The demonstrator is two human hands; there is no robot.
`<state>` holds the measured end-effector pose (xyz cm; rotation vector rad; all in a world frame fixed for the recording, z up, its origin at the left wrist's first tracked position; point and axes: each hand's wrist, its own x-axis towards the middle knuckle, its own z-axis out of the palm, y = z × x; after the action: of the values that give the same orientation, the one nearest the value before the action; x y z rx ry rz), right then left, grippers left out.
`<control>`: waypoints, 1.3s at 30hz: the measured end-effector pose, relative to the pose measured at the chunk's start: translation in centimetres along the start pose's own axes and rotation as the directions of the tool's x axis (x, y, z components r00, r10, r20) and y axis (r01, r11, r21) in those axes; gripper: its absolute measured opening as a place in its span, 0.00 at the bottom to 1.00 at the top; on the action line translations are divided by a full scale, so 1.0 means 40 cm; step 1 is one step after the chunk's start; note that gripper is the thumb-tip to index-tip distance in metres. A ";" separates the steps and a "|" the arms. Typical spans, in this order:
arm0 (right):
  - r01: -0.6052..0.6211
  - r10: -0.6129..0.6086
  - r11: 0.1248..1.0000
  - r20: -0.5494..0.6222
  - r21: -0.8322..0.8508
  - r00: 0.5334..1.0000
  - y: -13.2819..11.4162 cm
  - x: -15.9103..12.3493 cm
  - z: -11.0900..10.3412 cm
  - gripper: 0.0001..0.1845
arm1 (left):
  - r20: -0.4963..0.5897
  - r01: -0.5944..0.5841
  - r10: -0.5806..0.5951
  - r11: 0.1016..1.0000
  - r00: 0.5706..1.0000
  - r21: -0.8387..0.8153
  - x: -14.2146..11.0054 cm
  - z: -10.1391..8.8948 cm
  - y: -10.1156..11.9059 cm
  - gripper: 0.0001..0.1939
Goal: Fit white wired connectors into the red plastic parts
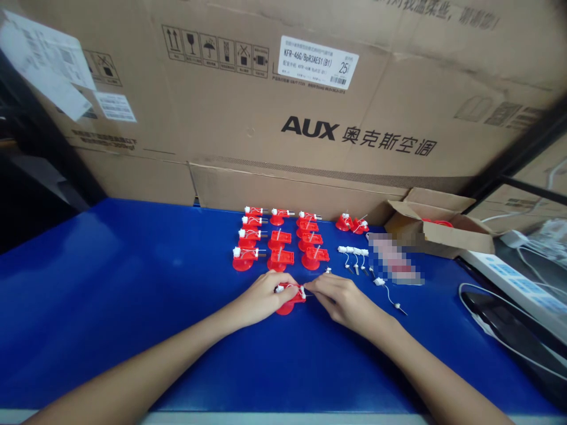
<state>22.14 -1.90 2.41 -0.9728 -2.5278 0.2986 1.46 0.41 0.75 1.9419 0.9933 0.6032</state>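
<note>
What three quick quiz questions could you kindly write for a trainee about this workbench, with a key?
1. True or false: the left hand and right hand are both on the same red plastic part.
2. Which brand name is printed on the cardboard carton behind the blue table top? A) Haier B) AUX C) Midea
3. On which side of the rows of red parts, from the person's viewpoint, lie the loose white-headed wires?

Key: 1 true; 2 B; 3 the right.
</note>
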 end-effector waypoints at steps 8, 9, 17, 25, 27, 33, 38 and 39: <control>0.016 -0.015 0.999 0.023 -0.049 1.000 -0.007 0.000 0.004 0.12 | 0.006 0.055 -0.055 0.998 0.998 -0.007 0.008 0.006 -0.006 0.16; 0.012 -0.011 0.999 0.029 -0.045 1.000 -0.007 0.000 0.005 0.12 | 0.008 0.058 -0.058 0.998 0.998 -0.005 0.008 0.006 -0.005 0.16; -0.005 0.005 1.000 0.012 0.018 1.000 -0.005 -0.001 0.003 0.12 | 0.069 0.062 -0.060 0.997 0.996 -0.034 0.010 0.002 -0.002 0.17; -0.118 0.117 0.990 0.006 0.073 0.993 -0.027 -0.003 -0.014 0.05 | 0.063 0.084 -0.082 0.996 0.995 -0.026 0.012 0.005 -0.003 0.17; -0.121 0.119 0.986 0.026 0.114 0.993 -0.028 -0.003 -0.004 0.06 | 0.060 0.082 -0.080 0.996 0.995 -0.034 0.012 0.005 -0.003 0.16; -0.290 0.269 0.883 0.109 0.368 0.957 -0.028 -0.003 0.011 0.09 | 0.043 0.077 -0.076 0.996 0.996 -0.040 0.007 0.007 -0.006 0.15; -0.254 0.249 0.897 0.062 0.361 0.967 -0.030 0.003 -0.002 0.09 | 0.049 0.067 -0.065 0.997 0.997 -0.038 0.006 0.005 -0.005 0.15; -0.245 0.240 0.903 0.059 0.354 0.969 -0.030 0.005 -0.003 0.09 | 0.047 0.068 -0.066 0.997 0.997 -0.035 0.006 0.004 -0.004 0.15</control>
<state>21.36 -2.65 3.00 -1.1322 -2.2478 0.8132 1.65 0.58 0.53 1.8741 1.0079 0.5331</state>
